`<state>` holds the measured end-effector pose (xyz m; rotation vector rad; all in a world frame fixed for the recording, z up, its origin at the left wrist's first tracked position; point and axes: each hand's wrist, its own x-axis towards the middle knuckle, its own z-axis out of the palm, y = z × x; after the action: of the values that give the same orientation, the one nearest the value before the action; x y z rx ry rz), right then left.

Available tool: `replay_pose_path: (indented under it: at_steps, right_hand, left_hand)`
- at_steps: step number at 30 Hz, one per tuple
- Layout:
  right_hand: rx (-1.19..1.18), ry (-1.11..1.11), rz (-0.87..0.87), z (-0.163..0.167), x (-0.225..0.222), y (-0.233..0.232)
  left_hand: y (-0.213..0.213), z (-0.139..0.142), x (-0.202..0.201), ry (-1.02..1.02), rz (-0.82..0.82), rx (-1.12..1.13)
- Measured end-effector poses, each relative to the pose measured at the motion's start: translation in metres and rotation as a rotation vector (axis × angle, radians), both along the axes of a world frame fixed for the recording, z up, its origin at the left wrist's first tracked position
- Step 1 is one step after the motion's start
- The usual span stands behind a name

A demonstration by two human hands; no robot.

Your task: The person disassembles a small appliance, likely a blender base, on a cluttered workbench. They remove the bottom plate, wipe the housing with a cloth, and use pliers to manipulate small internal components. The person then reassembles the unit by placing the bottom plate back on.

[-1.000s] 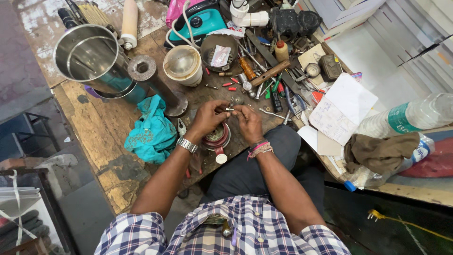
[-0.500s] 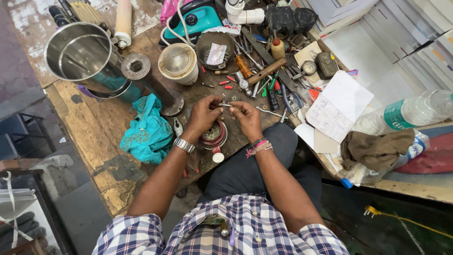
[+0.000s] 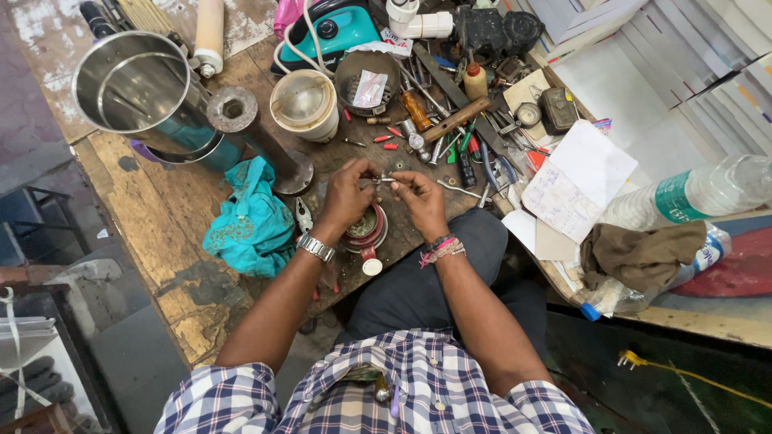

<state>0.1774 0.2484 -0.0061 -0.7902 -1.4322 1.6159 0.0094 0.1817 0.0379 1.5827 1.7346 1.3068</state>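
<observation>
Centre of frame: left hand (image 3: pixel 347 193) and right hand (image 3: pixel 420 197) stay together over the desk (image 3: pixel 161 217), both grips pinching a small metal part (image 3: pixel 383 180) between them. Position unchanged from a second ago; fine work continues above the red base (image 3: pixel 366 233).

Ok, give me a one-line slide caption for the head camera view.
Left hand and right hand pinch a small metal part above a cluttered wooden workbench.
</observation>
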Motion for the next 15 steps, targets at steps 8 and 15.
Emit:
replay_pose_path:
  at_steps: [8,15]
  right_hand:
    - [-0.005,-0.004,-0.029,0.003,-0.001,-0.001]
    - [0.018,-0.022,-0.037,0.003,0.0,-0.002]
  left_hand:
    - [-0.002,0.011,0.003,-0.058,0.016,-0.095]
    - [-0.003,0.01,0.001,-0.077,-0.059,-0.081]
